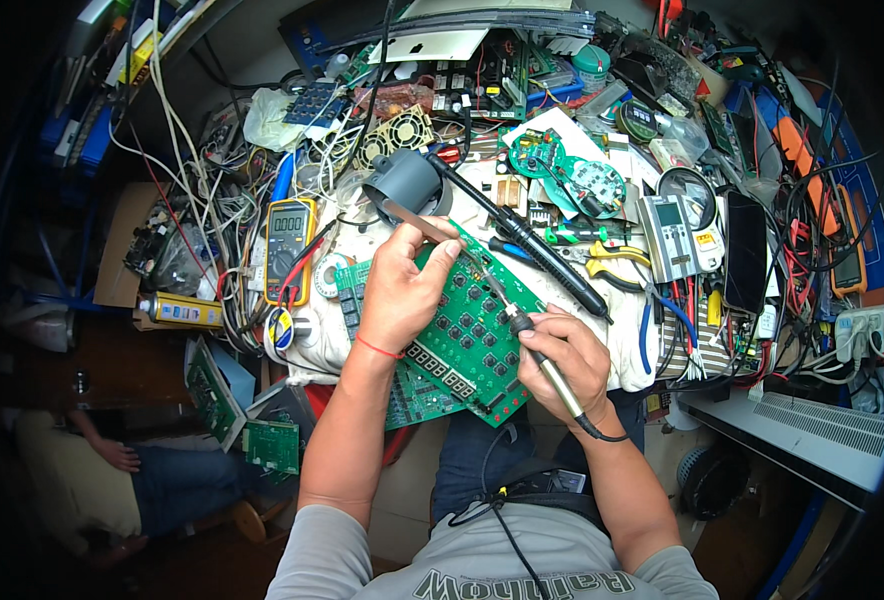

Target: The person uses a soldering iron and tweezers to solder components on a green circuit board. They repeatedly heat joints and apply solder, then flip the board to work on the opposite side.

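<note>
In my right hand [567, 360] is a soldering iron [554, 385], gripped like a pen, its tip pointing up and left at the board. My left hand [407, 280] is closed on metal tweezers [424, 222], whose broad end sticks out above the fingers; their points reach toward the iron's tip. Beneath both hands lies a green circuit board [497, 355] with rows of black push buttons [465, 315] and a numeric display [440, 370]. A second green board [414, 402] shows under it, toward my lap.
A yellow multimeter [290, 250] stands left. A grey round fume nozzle [407, 190] and black stand arm [532, 240] are just beyond the board. Yellow-handled pliers [617, 262] and a grey meter [670, 238] lie right. Cables and electronics crowd the back. Another person [92, 470] sits lower left.
</note>
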{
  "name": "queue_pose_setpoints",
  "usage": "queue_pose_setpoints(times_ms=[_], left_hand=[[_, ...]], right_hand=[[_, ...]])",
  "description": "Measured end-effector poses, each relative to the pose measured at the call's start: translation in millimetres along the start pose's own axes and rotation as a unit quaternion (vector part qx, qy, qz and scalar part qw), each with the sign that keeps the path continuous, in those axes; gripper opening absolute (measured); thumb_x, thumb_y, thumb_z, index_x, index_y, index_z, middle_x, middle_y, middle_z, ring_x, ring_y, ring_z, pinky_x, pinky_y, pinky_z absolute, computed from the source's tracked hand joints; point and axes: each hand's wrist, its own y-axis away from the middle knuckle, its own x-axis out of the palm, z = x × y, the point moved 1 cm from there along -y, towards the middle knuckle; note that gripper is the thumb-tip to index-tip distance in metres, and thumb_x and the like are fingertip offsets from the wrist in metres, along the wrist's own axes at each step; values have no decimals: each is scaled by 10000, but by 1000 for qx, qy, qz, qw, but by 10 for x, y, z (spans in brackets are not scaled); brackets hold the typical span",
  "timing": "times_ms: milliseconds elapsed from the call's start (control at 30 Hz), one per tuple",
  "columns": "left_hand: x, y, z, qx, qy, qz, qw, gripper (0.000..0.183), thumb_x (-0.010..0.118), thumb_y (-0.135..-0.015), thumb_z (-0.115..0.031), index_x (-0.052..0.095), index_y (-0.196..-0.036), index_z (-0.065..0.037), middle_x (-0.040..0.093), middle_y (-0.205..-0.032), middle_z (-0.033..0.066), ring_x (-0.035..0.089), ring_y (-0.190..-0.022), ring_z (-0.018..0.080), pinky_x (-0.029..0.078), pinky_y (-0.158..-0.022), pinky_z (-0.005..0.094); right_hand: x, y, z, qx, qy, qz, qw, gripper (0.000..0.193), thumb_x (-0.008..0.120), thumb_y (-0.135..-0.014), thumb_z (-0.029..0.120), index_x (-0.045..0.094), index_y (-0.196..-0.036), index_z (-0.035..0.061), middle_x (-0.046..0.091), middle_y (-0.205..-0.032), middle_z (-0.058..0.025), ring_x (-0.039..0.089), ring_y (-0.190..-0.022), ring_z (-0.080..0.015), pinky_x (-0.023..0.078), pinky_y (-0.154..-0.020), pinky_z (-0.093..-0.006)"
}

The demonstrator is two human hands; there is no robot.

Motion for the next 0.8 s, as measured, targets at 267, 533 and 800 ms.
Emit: queue_pose_setpoints(times_ms=[267,533,800], left_hand=[[-1,2,6,-5,18,-11,1000,177,690,-1016,-36,654,-1182,14,715,-1175,109,707,-1048,159,561,-929,297],[12,19,25,5,29,-17,999,167,692,-1019,-50,662,-1171,12,726,-1115,92,693,-1038,148,548,-923,295],[-16,19,-6,1,-7,-1,1000,195,706,-1007,-30,665,-1192,15,706,-1257,148,718,-1087,172,564,-965,303]], right_hand=[[1,-7,0,-6,-4,3,1000,371,830,-687,-64,749,-1020,78,709,-936,-83,773,-944,-286,633,-932,-463],[-18,-3,91,-25,43,35,998,392,822,-698,-32,747,-1059,102,689,-944,-71,770,-954,-287,619,-956,-499],[-18,-1,97,-17,44,38,998,396,816,-701,-26,748,-1066,111,686,-951,-66,772,-959,-289,611,-971,-510]])
